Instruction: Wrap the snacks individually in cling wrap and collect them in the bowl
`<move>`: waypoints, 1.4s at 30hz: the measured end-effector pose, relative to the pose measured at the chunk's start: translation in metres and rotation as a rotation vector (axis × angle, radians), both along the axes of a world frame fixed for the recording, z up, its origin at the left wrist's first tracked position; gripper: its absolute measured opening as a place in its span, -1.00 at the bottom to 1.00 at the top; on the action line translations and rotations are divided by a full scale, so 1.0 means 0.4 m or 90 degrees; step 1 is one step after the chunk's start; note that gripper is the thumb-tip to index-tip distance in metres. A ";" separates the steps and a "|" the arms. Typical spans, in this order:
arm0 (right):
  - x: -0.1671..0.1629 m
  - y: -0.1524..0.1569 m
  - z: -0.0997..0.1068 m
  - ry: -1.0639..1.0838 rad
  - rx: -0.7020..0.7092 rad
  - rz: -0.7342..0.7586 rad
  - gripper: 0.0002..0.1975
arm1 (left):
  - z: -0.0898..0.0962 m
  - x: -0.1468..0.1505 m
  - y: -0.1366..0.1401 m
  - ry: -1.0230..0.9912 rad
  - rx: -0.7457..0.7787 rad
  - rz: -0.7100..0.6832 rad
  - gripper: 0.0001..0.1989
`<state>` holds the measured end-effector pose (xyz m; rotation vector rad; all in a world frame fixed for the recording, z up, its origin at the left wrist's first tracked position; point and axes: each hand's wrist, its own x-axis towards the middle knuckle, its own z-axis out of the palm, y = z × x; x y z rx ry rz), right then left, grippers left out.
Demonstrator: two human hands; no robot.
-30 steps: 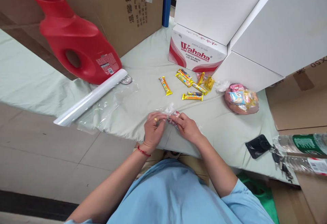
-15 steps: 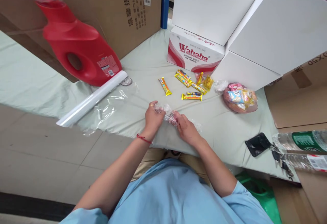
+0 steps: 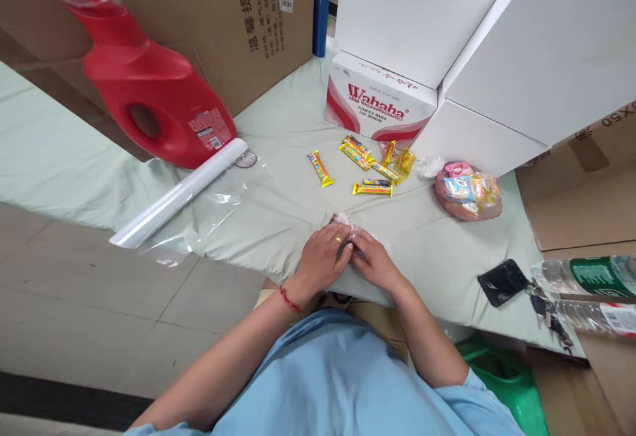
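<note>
Close to the table's front edge, both hands are on a small bundle in crinkled clear plastic wrap (image 3: 342, 218). My left hand (image 3: 322, 258) lies over its left part, fingers curled onto it, a ring on one finger. My right hand (image 3: 375, 262) grips the right part, the two hands nearly touching. Most of the bundle is hidden beneath my fingers; reddish and dark bits show through. Beyond the hands lie several yellow-wrapped snack sticks, one single stick (image 3: 320, 169) apart from a cluster (image 3: 372, 189).
On the left, a roll of clear film (image 3: 179, 194) lies before a red jug (image 3: 163, 91). Boxes stand behind, one a Wahaba-like printed carton (image 3: 380, 101). To the right are a wrapped bowl of snacks (image 3: 467, 191), a black case (image 3: 503, 282), keys (image 3: 549, 317) and plastic bottles (image 3: 591, 273).
My left hand has moved right and turned palm-down over the bundle, next to my right hand. My right hand has shifted slightly right. The bundle is now more covered.
</note>
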<state>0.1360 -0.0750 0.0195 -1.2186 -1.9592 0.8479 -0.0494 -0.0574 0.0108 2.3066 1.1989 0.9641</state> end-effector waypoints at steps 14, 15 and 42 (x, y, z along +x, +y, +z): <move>0.112 -0.053 0.029 -0.137 -0.073 -0.363 -0.73 | -0.034 0.005 -0.020 0.175 0.112 -0.034 -0.59; 0.110 -0.044 0.047 -0.088 -0.127 -0.361 -0.71 | -0.039 0.005 -0.022 0.176 0.117 -0.037 -0.59; -0.234 0.113 0.152 -0.617 -0.138 -0.084 -0.62 | -0.120 -0.057 -0.140 -0.036 0.203 -0.130 -0.69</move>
